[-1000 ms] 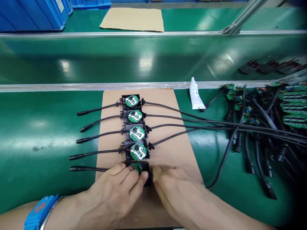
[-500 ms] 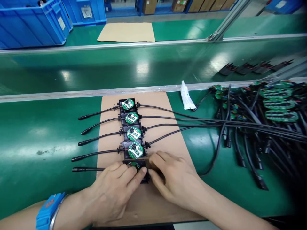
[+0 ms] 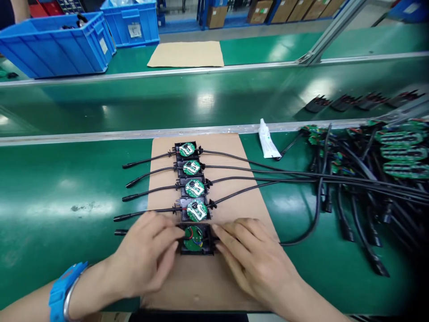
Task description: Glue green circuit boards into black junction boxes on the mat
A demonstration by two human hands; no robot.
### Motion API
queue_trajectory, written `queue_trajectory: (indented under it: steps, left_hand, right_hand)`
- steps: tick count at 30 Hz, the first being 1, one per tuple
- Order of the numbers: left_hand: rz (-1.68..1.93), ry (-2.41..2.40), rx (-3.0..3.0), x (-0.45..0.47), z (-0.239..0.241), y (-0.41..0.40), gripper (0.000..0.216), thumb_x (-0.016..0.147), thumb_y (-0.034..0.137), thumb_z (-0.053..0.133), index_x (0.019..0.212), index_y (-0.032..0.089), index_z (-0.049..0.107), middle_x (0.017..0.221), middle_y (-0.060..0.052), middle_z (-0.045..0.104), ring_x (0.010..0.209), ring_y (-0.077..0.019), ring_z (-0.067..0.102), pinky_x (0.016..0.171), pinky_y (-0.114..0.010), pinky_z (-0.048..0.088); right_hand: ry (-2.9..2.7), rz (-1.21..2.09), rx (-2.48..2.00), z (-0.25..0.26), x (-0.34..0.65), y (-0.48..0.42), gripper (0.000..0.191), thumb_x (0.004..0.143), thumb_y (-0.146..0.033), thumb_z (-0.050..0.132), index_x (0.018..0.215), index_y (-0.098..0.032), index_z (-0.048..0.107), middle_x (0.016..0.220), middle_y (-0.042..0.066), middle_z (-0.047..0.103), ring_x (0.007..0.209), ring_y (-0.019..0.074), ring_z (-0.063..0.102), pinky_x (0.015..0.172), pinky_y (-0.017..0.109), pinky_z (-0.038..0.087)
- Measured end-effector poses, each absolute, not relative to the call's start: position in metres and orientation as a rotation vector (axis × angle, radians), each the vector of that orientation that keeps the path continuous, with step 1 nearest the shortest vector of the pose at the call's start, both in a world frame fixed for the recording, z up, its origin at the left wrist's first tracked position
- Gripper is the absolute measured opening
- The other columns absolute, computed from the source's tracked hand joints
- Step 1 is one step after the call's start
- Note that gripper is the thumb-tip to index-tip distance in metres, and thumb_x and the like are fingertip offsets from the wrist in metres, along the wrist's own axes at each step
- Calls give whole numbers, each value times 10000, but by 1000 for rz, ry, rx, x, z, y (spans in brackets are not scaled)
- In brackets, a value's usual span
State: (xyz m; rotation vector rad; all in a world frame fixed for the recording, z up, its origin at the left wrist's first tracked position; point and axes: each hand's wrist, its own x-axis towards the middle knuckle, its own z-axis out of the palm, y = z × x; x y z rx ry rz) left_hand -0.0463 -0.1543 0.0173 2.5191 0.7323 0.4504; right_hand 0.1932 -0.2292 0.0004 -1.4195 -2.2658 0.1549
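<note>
Closest to me on the cardboard lies a black plastic housing [image 3: 204, 252] with a round green circuit board [image 3: 193, 241] in it; red and blue wires show on the board. At the housing's left end, my left hand [image 3: 147, 252] pinches where a black cable [image 3: 120, 232] enters. My right hand [image 3: 253, 255] has its fingers closed at the opposite end, around the other cable [image 3: 298, 240], whose entry point they hide. Behind them stands a row of several similar housings, with round boards [image 3: 197, 210] bearing white paste and cables leaving both sides.
The cardboard sheet [image 3: 208, 281] lies on a green table [image 3: 80, 188]. A white tube [image 3: 267, 141] lies at the back right, beside a heap of cables and circuit boards [image 3: 404, 153]. Blue bins [image 3: 67, 49] stand beyond the metal rail [image 3: 134, 134].
My left hand has moved left off the top of the near housing, uncovering its board. My right hand stays at the right end. The view has shifted slightly.
</note>
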Motion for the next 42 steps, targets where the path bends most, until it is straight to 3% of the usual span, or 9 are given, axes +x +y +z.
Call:
queue_trajectory:
  steps: [3,9,15,19,23,27,33,38,42]
  left_hand:
    - [387,873,2422,-56,14,-145,171,839,128,505,940,176,634,902,-62,605,830,-205,530,747,-365,441]
    - [308,853,2376,-54,-3,-142,177,873,176,508,899,206,680,832,-39,599,800,-197,522,742,-358,439]
    - [351,796,2403,-53,-4,-143,224,902,158,473,841,175,688,812,-49,610,780,-186,526,722,-335,445]
    - [246,750,2391,-54,8,-137,174,896,173,513,865,208,681,805,-27,593,796,-184,537,731,-327,456]
    - [334,862,2429,-49,11,-121,195,872,174,548,1055,200,610,983,-55,588,924,-212,542,801,-365,475]
    - [323,964,2477,-45,2,-111,79,870,145,492,924,162,547,949,-73,588,897,-225,557,782,-392,491]
    - [328,992,2295,-50,9,-122,164,973,238,359,952,186,513,796,-15,639,660,-159,612,565,-260,463]
    - [332,995,2333,-39,17,-121,257,1000,293,325,887,187,530,723,-5,634,607,-151,608,529,-247,443]
    - [283,1006,2394,-29,11,-116,253,996,286,341,902,179,551,743,-22,650,654,-170,638,565,-260,476]
  right_hand:
    - [-2305,77,-1473,11,167,-238,305,893,-160,482,1138,-78,644,955,123,654,856,245,510,777,401,421]
    - [-2376,-22,-1581,-4,117,-237,384,879,-245,516,1167,-15,620,934,143,641,832,236,479,754,375,410]
    - [-2356,47,-1425,-9,107,-229,192,867,-197,527,764,-146,681,859,105,631,807,219,457,716,372,378]
    - [-2305,304,-1372,8,138,-222,199,880,-276,531,892,-149,683,813,70,601,797,205,469,707,344,408]
    - [-2194,344,-1432,11,199,-191,243,903,-149,458,1073,-160,630,923,83,614,864,201,501,757,343,426]
    - [-2233,314,-1413,-9,235,-164,163,900,-112,472,994,-170,592,933,72,637,920,215,535,821,398,431]
    - [-2345,312,-1238,8,235,-194,211,884,-55,434,1036,-160,536,831,53,609,733,167,539,650,292,460]
    - [-2531,428,-1362,30,222,-199,187,860,-69,410,809,-208,524,702,17,561,587,163,519,503,291,374]
    - [-2600,505,-1477,30,212,-184,177,825,-58,434,785,-213,510,718,19,568,591,171,536,501,301,337]
